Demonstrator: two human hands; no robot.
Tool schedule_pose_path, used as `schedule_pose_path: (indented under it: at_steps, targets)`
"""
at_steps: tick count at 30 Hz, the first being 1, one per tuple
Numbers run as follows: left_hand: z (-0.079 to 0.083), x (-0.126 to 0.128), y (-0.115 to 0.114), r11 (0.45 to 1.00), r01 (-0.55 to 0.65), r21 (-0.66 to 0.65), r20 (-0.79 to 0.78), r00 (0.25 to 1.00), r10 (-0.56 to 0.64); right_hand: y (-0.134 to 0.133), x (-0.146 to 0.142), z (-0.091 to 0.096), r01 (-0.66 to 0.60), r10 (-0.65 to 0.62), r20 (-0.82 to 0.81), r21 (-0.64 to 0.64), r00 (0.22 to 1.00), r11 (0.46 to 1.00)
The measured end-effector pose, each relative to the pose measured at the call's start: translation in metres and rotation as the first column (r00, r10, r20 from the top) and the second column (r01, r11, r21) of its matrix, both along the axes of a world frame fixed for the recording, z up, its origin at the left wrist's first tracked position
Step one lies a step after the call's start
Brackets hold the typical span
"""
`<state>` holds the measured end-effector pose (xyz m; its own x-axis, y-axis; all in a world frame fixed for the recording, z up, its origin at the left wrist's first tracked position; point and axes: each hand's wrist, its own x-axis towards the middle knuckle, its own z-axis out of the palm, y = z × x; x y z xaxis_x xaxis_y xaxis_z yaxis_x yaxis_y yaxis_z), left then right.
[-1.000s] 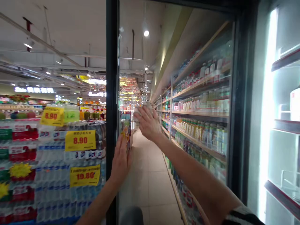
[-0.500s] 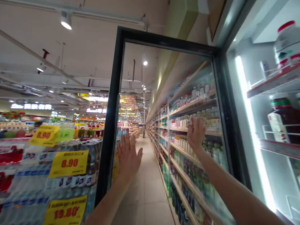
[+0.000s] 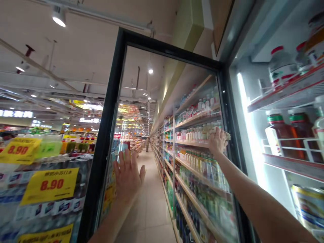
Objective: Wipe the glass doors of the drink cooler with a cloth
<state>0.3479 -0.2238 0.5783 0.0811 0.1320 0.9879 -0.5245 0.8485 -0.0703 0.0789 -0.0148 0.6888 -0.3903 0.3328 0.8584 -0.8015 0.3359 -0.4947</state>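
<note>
In front of me stands a glass cooler door (image 3: 168, 50) with a black frame, swung wide. My left hand (image 3: 128, 172) lies flat near the left side of the pane, fingers stretched and thumb apart, with nothing in it. Over on the right side, my right hand (image 3: 217, 141) presses a pale cloth (image 3: 227, 136) to the glass, close to the hinge side of the frame. The fingers cover part of the cloth.
On the right, the lit cooler holds bottles (image 3: 280, 65) and dark red bottles (image 3: 283, 131) on shelves. Stacked drinks with yellow price signs (image 3: 52, 184) stand left. Through the glass, an aisle (image 3: 152, 202) runs past long drink shelves (image 3: 197, 172); a person (image 3: 147, 144) stands far off.
My right hand has slid the cloth rightward over the glass toward the frame. My left hand stays flat at the door's left side. The view has turned a little to the right.
</note>
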Motion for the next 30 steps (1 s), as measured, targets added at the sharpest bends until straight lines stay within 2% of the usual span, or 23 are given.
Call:
schedule_pose_path:
  at_steps: [2,4,6,7,8,9,11,13,14,15,17,19,20,21,22,23,25,26,28,30]
  targets:
    - [0.0,-0.002,-0.001,1.0,-0.015,-0.005,-0.005,1.0,0.015,-0.018,0.018,-0.011,-0.02,0.028,-0.102,0.08,0.994,0.997]
    - [0.0,-0.003,-0.004,1.0,-0.028,-0.009,-0.006,1.0,0.028,-0.047,0.049,-0.027,-0.025,0.102,-0.297,0.254,0.949,0.967]
    - [-0.001,-0.002,-0.007,1.0,-0.028,-0.015,0.002,1.0,0.028,-0.071,0.074,-0.037,0.055,0.213,-0.522,0.45,0.826,0.892]
    - [-0.001,-0.001,-0.009,1.0,-0.023,-0.014,0.009,1.0,0.024,-0.076,0.079,-0.038,0.101,0.241,-0.587,0.488,0.773,0.867]
    - [-0.001,-0.001,-0.01,1.0,-0.019,-0.012,0.016,1.0,0.019,-0.076,0.079,-0.035,0.13,0.237,-0.622,0.486,0.746,0.864]
    - [-0.002,-0.001,-0.011,1.0,-0.017,-0.009,0.021,1.0,0.017,-0.073,0.074,-0.028,0.13,0.191,-0.619,0.435,0.762,0.891]
    - [-0.002,-0.002,-0.012,1.0,-0.02,-0.007,0.025,0.999,0.02,-0.065,0.062,-0.009,0.085,0.051,-0.508,0.241,0.86,0.967]
    - [-0.003,-0.004,-0.014,0.999,-0.033,-0.006,0.018,0.999,0.033,-0.066,0.062,0.01,0.067,-0.009,-0.428,0.12,0.904,0.99]
    - [-0.003,-0.005,-0.015,0.999,-0.042,-0.009,0.016,0.999,0.043,-0.073,0.07,0.016,0.068,-0.006,-0.442,0.124,0.897,0.99]
    - [-0.003,-0.005,-0.016,0.999,-0.051,-0.011,0.013,0.999,0.051,-0.083,0.084,0.018,0.074,0.021,-0.493,0.173,0.87,0.982]
    - [-0.005,-0.006,-0.02,0.998,-0.055,-0.019,0.011,0.998,0.055,-0.111,0.121,0.013,0.125,0.134,-0.643,0.341,0.754,0.932]
    - [-0.006,-0.004,-0.026,0.998,-0.033,-0.047,0.014,0.999,0.034,-0.135,0.154,0.002,0.23,0.29,-0.764,0.492,0.577,0.84]
    - [-0.007,-0.003,-0.029,0.998,-0.019,-0.061,0.013,1.0,0.02,-0.141,0.162,-0.002,0.277,0.351,-0.785,0.537,0.511,0.797]
    - [-0.007,-0.002,-0.032,0.997,-0.009,-0.073,0.013,1.0,0.01,-0.142,0.162,-0.005,0.299,0.376,-0.786,0.557,0.49,0.775]
    - [-0.008,0.0,-0.034,0.997,-0.005,-0.081,0.018,1.0,0.007,-0.136,0.154,-0.006,0.29,0.362,-0.777,0.556,0.515,0.779]
    - [-0.008,0.002,-0.036,0.996,-0.008,-0.085,0.03,0.999,0.01,-0.125,0.14,-0.005,0.256,0.315,-0.753,0.533,0.578,0.806]
    - [-0.008,0.006,-0.038,0.996,-0.021,-0.083,0.072,0.997,0.027,-0.093,0.099,0.001,0.156,0.166,-0.641,0.414,0.749,0.897]
    - [-0.008,0.008,-0.038,0.996,-0.03,-0.082,0.097,0.995,0.038,-0.077,0.078,0.004,0.124,0.11,-0.579,0.348,0.808,0.929]
    - [-0.008,0.008,-0.035,0.996,-0.047,-0.075,0.123,0.991,0.056,-0.054,0.047,0.005,0.062,-0.021,-0.345,0.108,0.938,0.992]
    - [-0.008,0.007,-0.031,0.996,-0.064,-0.057,0.102,0.992,0.07,-0.05,0.04,-0.007,0.049,-0.046,-0.214,0.01,0.976,0.999]
